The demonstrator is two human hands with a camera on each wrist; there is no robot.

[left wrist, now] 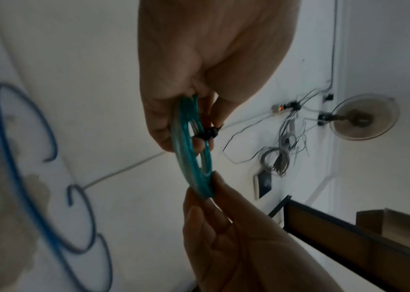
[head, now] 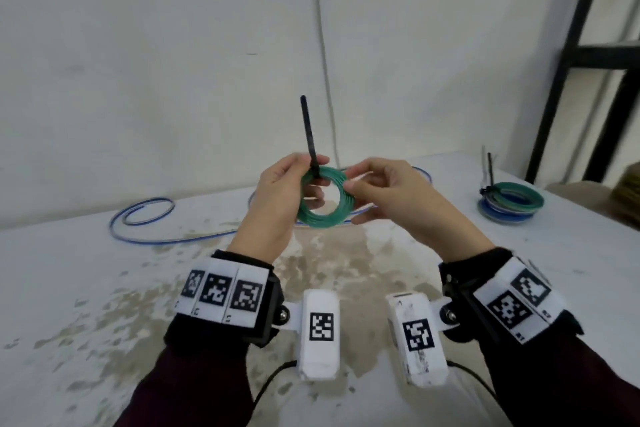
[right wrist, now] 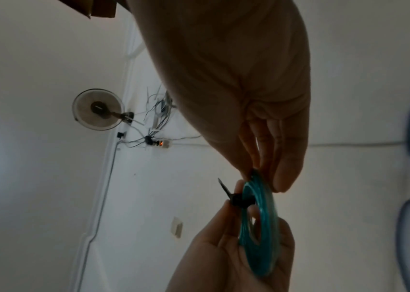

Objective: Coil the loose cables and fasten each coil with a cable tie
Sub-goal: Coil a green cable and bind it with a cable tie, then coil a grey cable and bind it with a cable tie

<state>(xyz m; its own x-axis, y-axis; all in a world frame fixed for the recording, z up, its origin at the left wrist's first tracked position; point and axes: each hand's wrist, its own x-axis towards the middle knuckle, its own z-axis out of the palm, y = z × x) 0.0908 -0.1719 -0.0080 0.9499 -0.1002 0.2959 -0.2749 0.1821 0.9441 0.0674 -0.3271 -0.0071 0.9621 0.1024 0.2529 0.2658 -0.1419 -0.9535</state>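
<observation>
Both hands raised, fingers seemingly pinched.

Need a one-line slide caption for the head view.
Both hands hold a green cable coil above the table, left hand at the black cable tie, right hand pinching the opposite side.

Bare workroom — stained table, metal shelving

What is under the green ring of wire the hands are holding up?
Under the green coil lies the worn table, with a loose blue cable running behind both hands. The left hand and right hand cover its middle stretch.
</observation>
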